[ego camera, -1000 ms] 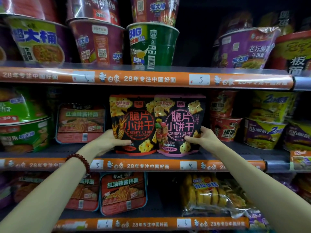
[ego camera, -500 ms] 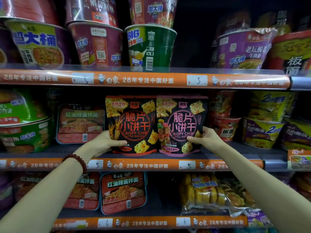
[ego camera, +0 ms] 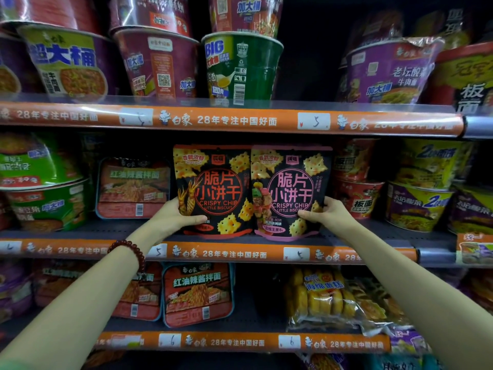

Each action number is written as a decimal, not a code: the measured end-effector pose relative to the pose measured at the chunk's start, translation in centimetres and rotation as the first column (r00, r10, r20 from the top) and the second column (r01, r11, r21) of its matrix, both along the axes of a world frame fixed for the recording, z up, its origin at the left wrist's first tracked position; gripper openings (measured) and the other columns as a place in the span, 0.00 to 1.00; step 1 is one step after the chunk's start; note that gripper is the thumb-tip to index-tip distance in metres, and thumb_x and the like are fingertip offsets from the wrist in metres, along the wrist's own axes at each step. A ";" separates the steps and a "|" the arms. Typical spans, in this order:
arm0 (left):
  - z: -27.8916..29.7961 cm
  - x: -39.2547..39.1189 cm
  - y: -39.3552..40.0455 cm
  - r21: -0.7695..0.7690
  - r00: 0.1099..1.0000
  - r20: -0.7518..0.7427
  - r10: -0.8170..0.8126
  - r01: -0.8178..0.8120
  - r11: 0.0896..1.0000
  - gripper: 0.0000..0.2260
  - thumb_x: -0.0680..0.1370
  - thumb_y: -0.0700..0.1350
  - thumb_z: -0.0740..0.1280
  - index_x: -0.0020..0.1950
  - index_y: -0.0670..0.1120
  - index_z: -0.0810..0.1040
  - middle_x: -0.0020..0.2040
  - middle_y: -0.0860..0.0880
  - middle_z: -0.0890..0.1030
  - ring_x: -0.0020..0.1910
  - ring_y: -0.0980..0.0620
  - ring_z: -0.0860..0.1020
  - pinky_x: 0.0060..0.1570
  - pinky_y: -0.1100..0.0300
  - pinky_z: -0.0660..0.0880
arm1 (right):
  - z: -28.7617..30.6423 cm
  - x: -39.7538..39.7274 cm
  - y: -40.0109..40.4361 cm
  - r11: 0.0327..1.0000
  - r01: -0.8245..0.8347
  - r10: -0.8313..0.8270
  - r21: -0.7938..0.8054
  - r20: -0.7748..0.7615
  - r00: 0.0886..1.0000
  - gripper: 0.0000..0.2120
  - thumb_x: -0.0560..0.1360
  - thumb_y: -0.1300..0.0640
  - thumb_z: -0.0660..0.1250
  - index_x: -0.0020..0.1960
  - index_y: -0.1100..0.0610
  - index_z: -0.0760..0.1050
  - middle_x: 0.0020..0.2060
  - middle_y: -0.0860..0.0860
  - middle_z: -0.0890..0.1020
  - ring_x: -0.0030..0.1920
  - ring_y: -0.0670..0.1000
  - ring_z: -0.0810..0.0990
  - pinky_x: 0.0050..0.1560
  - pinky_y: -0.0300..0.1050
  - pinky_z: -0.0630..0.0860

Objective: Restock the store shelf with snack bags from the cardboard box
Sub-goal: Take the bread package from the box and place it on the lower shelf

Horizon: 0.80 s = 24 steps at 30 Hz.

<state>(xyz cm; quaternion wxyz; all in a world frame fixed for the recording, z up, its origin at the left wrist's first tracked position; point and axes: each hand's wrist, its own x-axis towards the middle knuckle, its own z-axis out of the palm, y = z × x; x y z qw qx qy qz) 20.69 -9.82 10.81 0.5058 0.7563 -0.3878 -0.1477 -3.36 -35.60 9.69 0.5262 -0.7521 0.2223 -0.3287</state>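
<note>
Two black snack bags stand side by side on the middle shelf. The one on the left is the red-trimmed bag, the one on the right the pink-trimmed bag. My left hand grips the lower left edge of the red-trimmed bag, thumb across its front. My right hand grips the lower right edge of the pink-trimmed bag in the same way. Both bags are upright and touch each other. The cardboard box is out of view.
Flat noodle trays sit left of the bags and noodle cups right of them. Large noodle bowls fill the shelf above. The shelf below holds more noodle trays and a bag of yellow cakes.
The two bags shifted slightly left and settled against each other on the shelf. Both hands kept their grips at the bags' lower outer edges.
</note>
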 end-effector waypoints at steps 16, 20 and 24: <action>-1.4 -1.7 2.6 0.015 0.604 0.725 0.331 -0.494 0.869 0.19 0.73 0.57 0.69 0.50 0.41 0.77 0.36 0.45 0.79 0.33 0.48 0.77 0.30 0.56 0.77 | -0.4 -2.7 3.1 0.790 0.303 -0.460 -0.533 -0.188 0.868 0.24 0.70 0.43 0.72 0.52 0.64 0.78 0.42 0.56 0.84 0.42 0.53 0.80 0.42 0.42 0.76; -0.5 -6.0 0.8 -0.001 0.644 0.754 0.129 -0.196 0.981 0.11 0.74 0.54 0.68 0.47 0.47 0.77 0.43 0.51 0.79 0.43 0.51 0.78 0.42 0.53 0.78 | -1.1 -4.3 3.4 0.759 0.299 -0.465 -0.578 -0.161 0.871 0.18 0.71 0.48 0.72 0.53 0.61 0.80 0.46 0.55 0.84 0.48 0.53 0.82 0.48 0.45 0.79; -0.8 -11.0 -3.7 0.066 0.645 0.757 -0.102 0.080 0.995 0.11 0.74 0.53 0.69 0.49 0.47 0.78 0.45 0.51 0.79 0.45 0.52 0.76 0.47 0.57 0.75 | -2.6 -7.4 3.8 0.734 0.304 -0.492 -0.607 -0.166 0.855 0.15 0.71 0.50 0.72 0.53 0.58 0.80 0.47 0.53 0.84 0.48 0.51 0.82 0.49 0.42 0.77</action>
